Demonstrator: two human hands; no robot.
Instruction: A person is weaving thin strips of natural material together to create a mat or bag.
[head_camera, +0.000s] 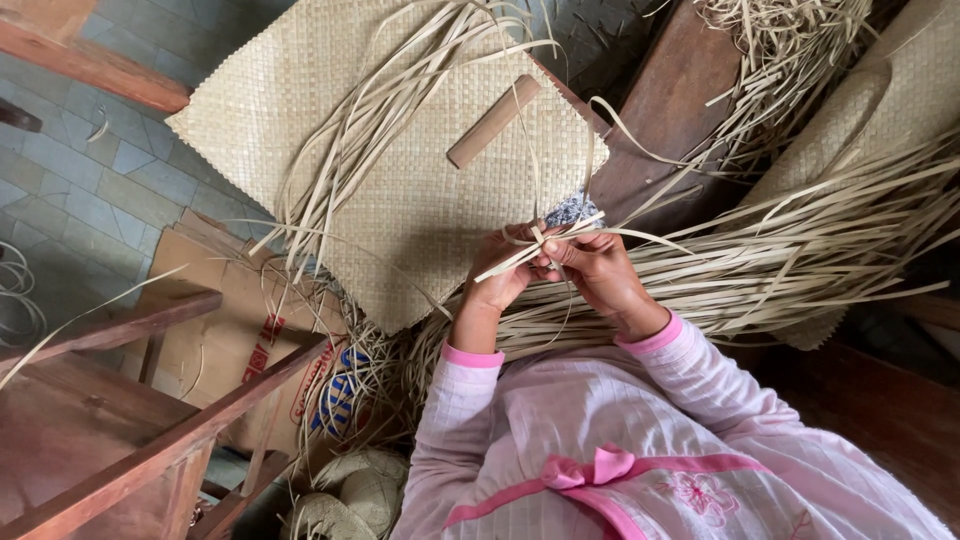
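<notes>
Right now my left hand and right hand meet over the woven mat, fingers pinched tight on pale straw strips. Those strips cross between my fingertips, and a wooden stick lies apart on the mat.

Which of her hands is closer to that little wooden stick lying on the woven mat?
Left. The left hand sits almost straight below the wooden stick; the right hand is farther off to the side.
</notes>
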